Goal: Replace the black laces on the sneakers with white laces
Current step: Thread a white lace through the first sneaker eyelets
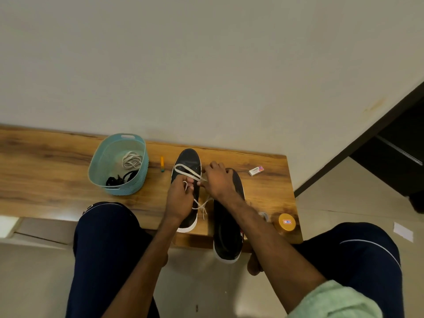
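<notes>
Two dark sneakers with white soles stand on the wooden table [46,171]. The left sneaker [188,160] has a white lace [187,171] crossing its front eyelets. My left hand [180,198] pinches one part of that lace over the shoe's tongue. My right hand [218,180] pinches the lace at the shoe's right eyelet row. Loose lace ends [203,206] hang between the shoes. The right sneaker [226,235] lies under my right forearm, its heel past the table edge.
A teal basket [114,187] at the left holds a coiled white lace [131,159] and black laces [119,179]. An orange marker [162,164], a small eraser box [256,171] and a yellow lid [286,222] lie on the table. My knees flank the table's near edge.
</notes>
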Demonstrator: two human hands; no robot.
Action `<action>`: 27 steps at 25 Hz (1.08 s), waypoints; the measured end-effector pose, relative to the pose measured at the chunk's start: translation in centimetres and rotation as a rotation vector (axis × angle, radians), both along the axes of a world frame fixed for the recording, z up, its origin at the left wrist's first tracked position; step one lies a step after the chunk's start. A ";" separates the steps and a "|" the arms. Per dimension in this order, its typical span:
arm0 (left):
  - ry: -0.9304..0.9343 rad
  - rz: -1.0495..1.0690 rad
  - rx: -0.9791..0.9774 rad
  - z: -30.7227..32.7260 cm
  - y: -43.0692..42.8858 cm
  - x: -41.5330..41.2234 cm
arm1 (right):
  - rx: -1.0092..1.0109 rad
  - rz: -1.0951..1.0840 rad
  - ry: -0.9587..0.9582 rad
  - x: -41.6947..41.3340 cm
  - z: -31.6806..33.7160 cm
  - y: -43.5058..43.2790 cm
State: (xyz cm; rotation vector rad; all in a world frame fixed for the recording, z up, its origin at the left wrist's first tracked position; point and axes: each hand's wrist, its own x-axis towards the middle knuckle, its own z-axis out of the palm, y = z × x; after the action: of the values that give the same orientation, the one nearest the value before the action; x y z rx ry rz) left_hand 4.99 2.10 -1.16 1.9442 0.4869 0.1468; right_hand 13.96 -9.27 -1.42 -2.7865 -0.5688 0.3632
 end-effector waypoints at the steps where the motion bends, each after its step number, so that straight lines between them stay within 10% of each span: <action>1: -0.002 -0.037 0.064 -0.1 0.2 0.0 | -0.006 -0.021 0.065 0.1 -0.3 0.2; 8: -0.135 0.068 0.524 1.9 0.6 0.2 | 0.535 -0.307 0.088 1.2 0.8 -0.4; 13: -0.034 -0.011 -0.328 3.1 -0.3 1.9 | 0.938 -0.296 0.120 0.3 4.9 -1.5; 18: 0.163 -0.032 -0.664 4.0 0.9 2.8 | 0.682 -0.073 0.069 -3.1 2.6 -2.5; 27: 0.156 -0.095 -0.464 3.5 0.7 2.8 | 0.357 0.237 0.011 -5.7 1.9 -2.7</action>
State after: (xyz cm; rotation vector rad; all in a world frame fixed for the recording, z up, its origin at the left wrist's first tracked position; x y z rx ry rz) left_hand 7.82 2.85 2.29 1.5236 0.4813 -0.1688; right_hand 8.28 -12.00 0.46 -2.3814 -0.8709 0.2908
